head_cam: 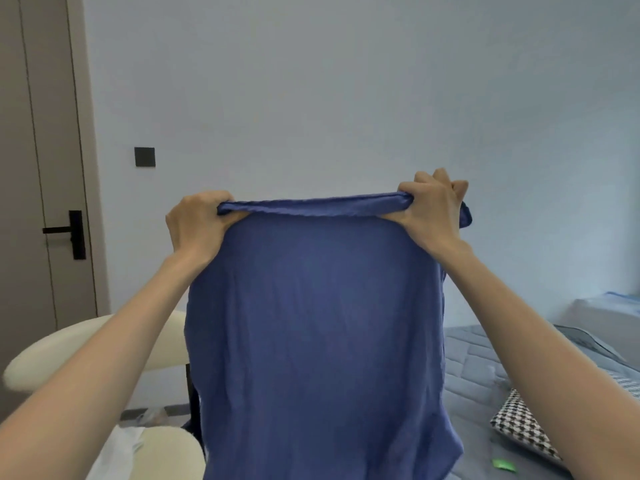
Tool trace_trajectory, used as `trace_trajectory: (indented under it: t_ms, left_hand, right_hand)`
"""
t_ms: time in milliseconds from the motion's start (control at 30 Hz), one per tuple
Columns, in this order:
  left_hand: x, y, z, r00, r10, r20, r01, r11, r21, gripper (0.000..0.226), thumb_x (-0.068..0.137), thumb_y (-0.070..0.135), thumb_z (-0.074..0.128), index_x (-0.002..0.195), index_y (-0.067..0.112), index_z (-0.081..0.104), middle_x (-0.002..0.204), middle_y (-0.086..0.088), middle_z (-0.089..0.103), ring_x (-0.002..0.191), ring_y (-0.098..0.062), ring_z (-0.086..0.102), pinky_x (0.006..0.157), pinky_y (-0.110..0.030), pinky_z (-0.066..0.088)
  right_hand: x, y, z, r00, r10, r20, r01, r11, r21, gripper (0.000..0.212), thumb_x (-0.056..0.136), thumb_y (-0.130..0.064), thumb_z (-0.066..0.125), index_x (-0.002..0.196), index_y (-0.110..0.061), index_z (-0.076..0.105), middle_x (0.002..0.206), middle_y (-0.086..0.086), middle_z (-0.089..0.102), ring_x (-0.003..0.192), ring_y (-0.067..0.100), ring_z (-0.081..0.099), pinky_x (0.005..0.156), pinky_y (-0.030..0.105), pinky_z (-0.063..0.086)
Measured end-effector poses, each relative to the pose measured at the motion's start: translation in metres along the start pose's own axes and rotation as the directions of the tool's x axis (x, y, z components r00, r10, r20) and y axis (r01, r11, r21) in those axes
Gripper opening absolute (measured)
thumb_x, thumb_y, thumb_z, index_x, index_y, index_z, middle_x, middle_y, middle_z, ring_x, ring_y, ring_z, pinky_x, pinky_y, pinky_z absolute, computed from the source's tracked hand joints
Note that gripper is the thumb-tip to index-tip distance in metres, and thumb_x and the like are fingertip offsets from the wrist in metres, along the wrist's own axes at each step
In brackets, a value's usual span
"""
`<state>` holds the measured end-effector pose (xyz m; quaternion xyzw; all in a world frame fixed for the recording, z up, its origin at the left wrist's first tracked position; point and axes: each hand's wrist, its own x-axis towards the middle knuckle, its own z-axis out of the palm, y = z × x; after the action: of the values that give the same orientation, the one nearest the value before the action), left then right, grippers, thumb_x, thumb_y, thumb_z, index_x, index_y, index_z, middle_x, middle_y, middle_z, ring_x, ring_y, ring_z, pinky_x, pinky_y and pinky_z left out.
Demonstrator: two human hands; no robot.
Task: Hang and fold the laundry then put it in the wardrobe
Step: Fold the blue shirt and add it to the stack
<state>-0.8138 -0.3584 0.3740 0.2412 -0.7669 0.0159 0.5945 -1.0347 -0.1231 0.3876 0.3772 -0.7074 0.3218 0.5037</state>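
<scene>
A blue garment (pixel 315 323) hangs in front of me, held up at chest height and stretched flat between both hands. My left hand (pixel 197 226) grips its rolled top edge at the left corner. At the right corner my right hand (pixel 433 206) grips the same edge, with a bit of blue cloth sticking out behind its knuckles. The cloth drops straight down past the bottom of the view and hides what lies behind it.
A grey quilted bed (pixel 478 362) lies at the right, with a black-and-white houndstooth piece (pixel 519 427) and a small green item (pixel 504 465) on it. A cream chair (pixel 86 344) stands at the left. Behind it is a grey door (pixel 41 161) with a black handle.
</scene>
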Motion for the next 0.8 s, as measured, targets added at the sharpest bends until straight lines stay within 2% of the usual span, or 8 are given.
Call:
trace_trajectory:
  t_ms: [133, 367, 500, 600, 700, 800]
  left_hand:
    - [0.012, 0.016, -0.019, 0.998, 0.001, -0.063, -0.004, 0.999, -0.049, 0.037, 0.087, 0.039, 0.062, 0.062, 0.013, 0.053, 0.059, -0.005, 0.049, 0.061, -0.026, 0.045, 0.051, -0.030, 0.023]
    - [0.042, 0.042, -0.045, 0.988, 0.052, -0.142, -0.065, 0.994, -0.090, 0.036, 0.086, 0.046, 0.062, 0.072, 0.012, 0.064, 0.065, -0.008, 0.058, 0.066, -0.028, 0.051, 0.058, -0.031, 0.032]
    - [0.033, 0.041, -0.029, 0.996, 0.082, -0.039, -0.084, 0.996, -0.038, 0.044, 0.083, 0.053, 0.062, 0.067, 0.012, 0.061, 0.062, -0.007, 0.058, 0.064, -0.026, 0.053, 0.055, -0.032, 0.033]
    - [0.013, 0.033, -0.001, 0.993, 0.058, 0.098, -0.058, 0.998, -0.011, 0.045, 0.083, 0.055, 0.061, 0.063, 0.015, 0.058, 0.059, -0.002, 0.054, 0.062, -0.023, 0.050, 0.050, -0.028, 0.025]
    - [-0.007, 0.023, 0.035, 0.968, 0.052, 0.245, -0.062, 0.998, 0.034, 0.047, 0.084, 0.054, 0.059, 0.063, 0.013, 0.055, 0.058, -0.002, 0.052, 0.062, -0.023, 0.048, 0.050, -0.028, 0.022]
    - [-0.025, 0.013, 0.076, 0.933, 0.052, 0.355, -0.076, 0.996, 0.055, 0.042, 0.088, 0.044, 0.058, 0.061, 0.014, 0.049, 0.057, -0.001, 0.048, 0.062, -0.024, 0.048, 0.051, -0.029, 0.022]
  right_hand:
    - [0.020, -0.009, -0.030, 0.997, 0.014, -0.070, -0.009, 0.997, 0.076, 0.024, 0.065, -0.044, 0.057, 0.056, -0.024, 0.048, 0.058, -0.009, 0.028, 0.078, 0.018, 0.031, 0.064, 0.032, 0.006]
    - [0.050, -0.006, -0.062, 0.989, -0.008, -0.148, 0.019, 0.997, 0.068, 0.030, 0.067, -0.048, 0.062, 0.056, -0.024, 0.046, 0.060, -0.009, 0.028, 0.081, 0.018, 0.029, 0.064, 0.032, 0.006]
    - [0.041, 0.011, -0.046, 0.998, -0.016, -0.061, 0.018, 1.000, 0.024, 0.039, 0.069, -0.058, 0.069, 0.064, -0.024, 0.053, 0.062, -0.009, 0.034, 0.084, 0.018, 0.033, 0.064, 0.031, 0.006]
    - [0.017, 0.027, -0.014, 0.998, 0.005, 0.059, -0.006, 1.000, 0.008, 0.050, 0.068, -0.066, 0.068, 0.060, -0.020, 0.049, 0.064, -0.008, 0.039, 0.083, 0.019, 0.034, 0.063, 0.031, 0.006]
    - [-0.011, 0.045, 0.024, 0.982, 0.044, 0.186, -0.044, 0.999, -0.004, 0.052, 0.070, -0.064, 0.069, 0.054, -0.023, 0.040, 0.063, -0.008, 0.040, 0.083, 0.019, 0.034, 0.063, 0.031, 0.006]
    - [-0.039, 0.064, 0.062, 0.947, 0.085, 0.310, -0.082, 0.996, -0.022, 0.049, 0.074, -0.059, 0.066, 0.054, -0.027, 0.034, 0.063, -0.010, 0.037, 0.085, 0.021, 0.036, 0.066, 0.032, 0.008]
